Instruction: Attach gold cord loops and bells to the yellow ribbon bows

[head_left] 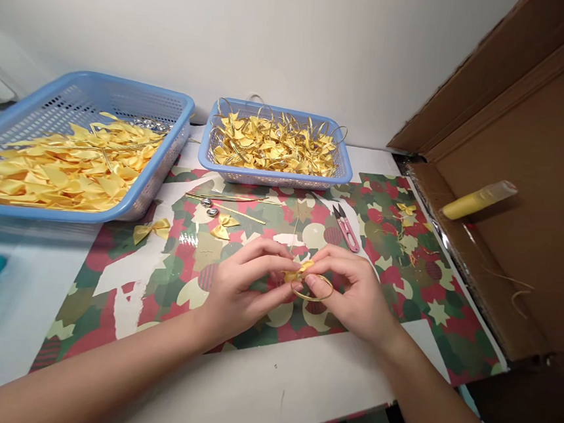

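Observation:
Between my two hands is a yellow ribbon bow (305,266) with a loop of gold cord (318,299) hanging from it. My left hand (251,281) pinches the bow's left side with thumb and fingers. From the other side, my right hand (347,283) grips the bow and the top of the cord loop. A thin strand rises from near the left fingertips. Beyond the hands lie a loose bow (224,226), two silver bells (209,206) and several gold cords (237,212). Pink thread snips (345,229) rest just past my right hand.
A blue basket (137,209) at left holds yellow bows, cords and bells. Another blue basket (275,179) at the back holds looped bows. Single bows (152,231) lie on the patterned sheet (166,293). A cardboard wall (530,141) with a yellow tube (478,201) borders the right side.

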Tool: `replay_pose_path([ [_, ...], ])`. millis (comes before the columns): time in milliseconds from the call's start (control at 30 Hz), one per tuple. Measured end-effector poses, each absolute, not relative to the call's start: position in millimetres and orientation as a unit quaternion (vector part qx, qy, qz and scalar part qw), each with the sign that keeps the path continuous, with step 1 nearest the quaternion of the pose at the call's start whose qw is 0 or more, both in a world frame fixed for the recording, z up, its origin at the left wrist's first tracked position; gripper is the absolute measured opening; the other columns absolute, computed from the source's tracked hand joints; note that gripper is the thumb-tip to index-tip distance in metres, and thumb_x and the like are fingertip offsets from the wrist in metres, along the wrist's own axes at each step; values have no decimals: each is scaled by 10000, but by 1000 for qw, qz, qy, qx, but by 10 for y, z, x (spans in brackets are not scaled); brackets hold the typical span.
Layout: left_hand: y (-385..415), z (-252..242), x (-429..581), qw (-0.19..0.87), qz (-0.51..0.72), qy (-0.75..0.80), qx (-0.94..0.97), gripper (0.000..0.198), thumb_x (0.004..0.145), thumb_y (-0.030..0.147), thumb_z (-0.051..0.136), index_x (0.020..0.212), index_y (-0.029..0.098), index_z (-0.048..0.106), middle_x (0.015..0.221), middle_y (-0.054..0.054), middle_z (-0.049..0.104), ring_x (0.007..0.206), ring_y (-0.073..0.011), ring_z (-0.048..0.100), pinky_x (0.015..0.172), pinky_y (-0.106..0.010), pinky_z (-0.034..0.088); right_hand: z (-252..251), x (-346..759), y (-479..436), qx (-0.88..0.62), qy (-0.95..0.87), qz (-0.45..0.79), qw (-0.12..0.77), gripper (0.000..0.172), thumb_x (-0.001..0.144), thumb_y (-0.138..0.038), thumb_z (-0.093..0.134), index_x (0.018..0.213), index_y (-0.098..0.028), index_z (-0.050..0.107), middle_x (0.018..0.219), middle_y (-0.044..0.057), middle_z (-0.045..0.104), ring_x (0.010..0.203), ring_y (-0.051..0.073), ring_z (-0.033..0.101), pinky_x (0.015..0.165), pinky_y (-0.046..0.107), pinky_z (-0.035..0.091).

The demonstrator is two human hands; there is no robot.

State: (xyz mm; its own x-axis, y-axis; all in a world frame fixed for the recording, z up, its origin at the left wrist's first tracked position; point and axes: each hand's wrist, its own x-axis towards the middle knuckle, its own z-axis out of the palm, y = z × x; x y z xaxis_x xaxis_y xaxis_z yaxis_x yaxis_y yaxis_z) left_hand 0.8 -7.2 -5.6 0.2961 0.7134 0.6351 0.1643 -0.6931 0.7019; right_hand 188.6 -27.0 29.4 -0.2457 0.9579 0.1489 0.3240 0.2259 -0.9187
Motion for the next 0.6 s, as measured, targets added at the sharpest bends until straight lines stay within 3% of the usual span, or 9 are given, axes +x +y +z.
replay_pose_path([
  [233, -53, -56, -23, 240, 504, 271, 784, 165, 835, 120, 679, 934, 241, 730, 859, -16, 611, 699, -106, 626, 595, -224, 551, 300, 1884, -283, -469, -685, 410, 378, 142, 823, -143, 619, 753, -204, 726, 766, 22, 649, 710, 143, 603, 611, 271, 499],
  [600, -49, -40, -24, 240, 507, 278, 780, 82, 822, 154, 708, 867, 222, 723, 832, -26, 630, 738, -130, 640, 622, -244, 562, 337, 1897, -279, -461, -682, 439, 360, 115, 822, -144, 624, 796, -194, 724, 825, 34, 636, 713, 140, 606, 592, 255, 510],
])
